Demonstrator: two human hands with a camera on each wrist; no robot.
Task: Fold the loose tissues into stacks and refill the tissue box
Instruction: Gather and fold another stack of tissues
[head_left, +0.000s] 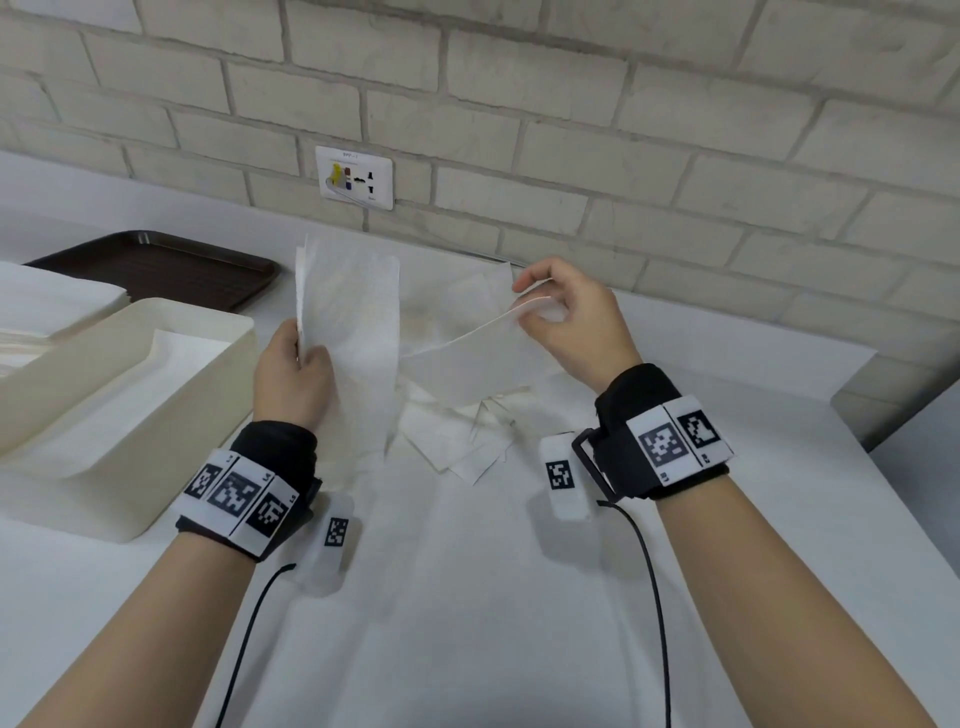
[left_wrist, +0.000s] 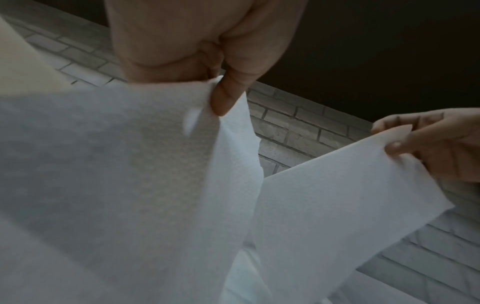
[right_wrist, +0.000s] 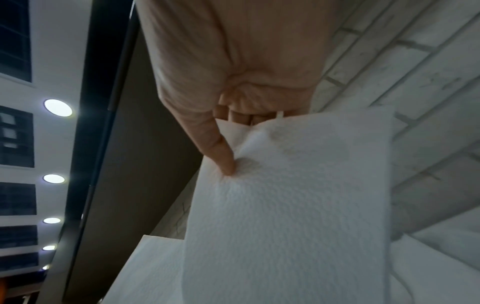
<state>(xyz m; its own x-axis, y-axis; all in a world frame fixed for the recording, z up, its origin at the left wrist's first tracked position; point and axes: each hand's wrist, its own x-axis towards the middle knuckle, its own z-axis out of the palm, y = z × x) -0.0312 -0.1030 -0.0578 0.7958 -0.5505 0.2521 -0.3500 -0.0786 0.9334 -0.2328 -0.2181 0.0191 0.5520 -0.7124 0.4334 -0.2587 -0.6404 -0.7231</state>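
A white tissue (head_left: 358, 332) is held up above the table between both hands. My left hand (head_left: 293, 371) pinches its left end, which stands upright (left_wrist: 145, 164). My right hand (head_left: 566, 317) pinches the right end (head_left: 478, 358) between thumb and fingers (right_wrist: 285, 195). Under the raised sheet lies a loose pile of tissues (head_left: 457, 441) on the white table. The cream tissue box (head_left: 130, 405) stands open at the left with a white stack (head_left: 176, 358) inside it.
A dark brown tray (head_left: 156, 265) sits at the back left, with a stack of white sheets (head_left: 47, 306) in front of it. A brick wall with a socket plate (head_left: 354, 177) runs along the back. The table's right edge (head_left: 852, 447) is close.
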